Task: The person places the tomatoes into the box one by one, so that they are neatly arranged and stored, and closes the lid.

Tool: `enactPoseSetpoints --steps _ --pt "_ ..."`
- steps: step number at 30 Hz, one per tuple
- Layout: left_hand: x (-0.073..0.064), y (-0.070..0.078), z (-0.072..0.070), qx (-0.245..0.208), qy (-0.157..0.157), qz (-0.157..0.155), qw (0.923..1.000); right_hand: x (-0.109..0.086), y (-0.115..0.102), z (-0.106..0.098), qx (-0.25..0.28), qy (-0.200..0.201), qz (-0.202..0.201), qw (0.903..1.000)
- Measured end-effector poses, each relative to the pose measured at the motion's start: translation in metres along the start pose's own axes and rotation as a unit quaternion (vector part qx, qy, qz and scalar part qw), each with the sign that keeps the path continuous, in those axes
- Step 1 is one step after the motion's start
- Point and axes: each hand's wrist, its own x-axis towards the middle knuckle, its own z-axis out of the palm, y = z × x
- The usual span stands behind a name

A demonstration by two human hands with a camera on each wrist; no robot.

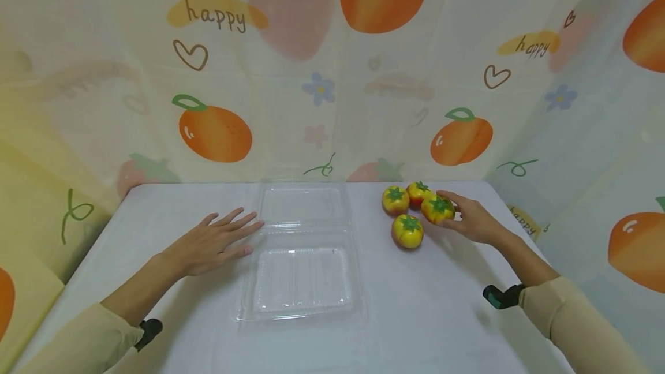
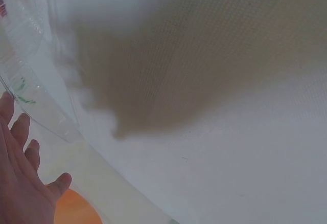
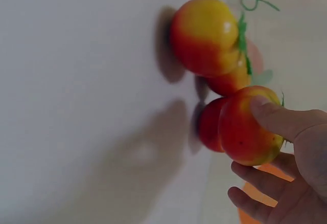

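My right hand (image 1: 473,221) pinches a yellow-and-red tomato (image 1: 437,208) with a green star-shaped top, thumb on one side and fingers on the other. In the right wrist view this tomato (image 3: 248,132) overlaps the ones behind it. Three more such tomatoes lie close by: one at the front (image 1: 407,232), one to the left (image 1: 395,201) and one at the back (image 1: 418,193). My left hand (image 1: 215,244) has its fingers spread and holds nothing. Its fingertips are at the left side of a clear plastic clamshell box (image 1: 303,315), which stands opened out with its lid (image 1: 303,188) toward the back.
A white cloth covers the table (image 1: 415,316). Behind it hangs a curtain (image 1: 363,126) printed with oranges, strawberries and hearts, reaching down to the table's back edge. More printed cloth (image 1: 587,189) closes off the right side. Dark wrist cameras (image 1: 503,297) sit at both sleeves.
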Motion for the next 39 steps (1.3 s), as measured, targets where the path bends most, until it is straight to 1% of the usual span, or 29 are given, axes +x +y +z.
enactPoseSetpoints --steps 5,11,15,17,25,30,32,39 --pt "-0.001 0.001 -0.001 -0.007 0.002 0.002 1.0 0.006 -0.016 -0.009 -0.009 0.003 -0.01 0.9999" --pt "0.0 0.002 -0.001 -0.008 0.006 0.008 0.9999 0.014 -0.036 -0.018 -0.022 0.015 -0.037 0.9989" --pt "-0.001 0.003 -0.001 -0.006 0.003 0.005 1.0 0.019 -0.052 -0.02 -0.023 0.011 -0.056 0.9981" --pt "-0.001 0.002 -0.001 -0.007 0.001 0.004 1.0 0.021 -0.061 -0.019 -0.02 0.009 -0.073 0.997" --pt "-0.001 0.001 0.0 0.001 0.008 0.01 0.9999 0.028 -0.097 -0.007 -0.012 -0.012 -0.138 0.9903" --pt "-0.001 0.001 -0.001 0.0 0.001 0.006 1.0 0.029 -0.122 0.005 -0.01 -0.036 -0.165 0.9856" --pt "-0.001 0.001 -0.001 -0.003 -0.002 0.002 1.0 0.03 -0.132 0.011 -0.01 -0.049 -0.168 0.9845" --pt "0.0 0.001 -0.002 -0.003 0.0 0.006 1.0 0.035 -0.16 0.028 -0.034 -0.088 -0.19 0.9771"
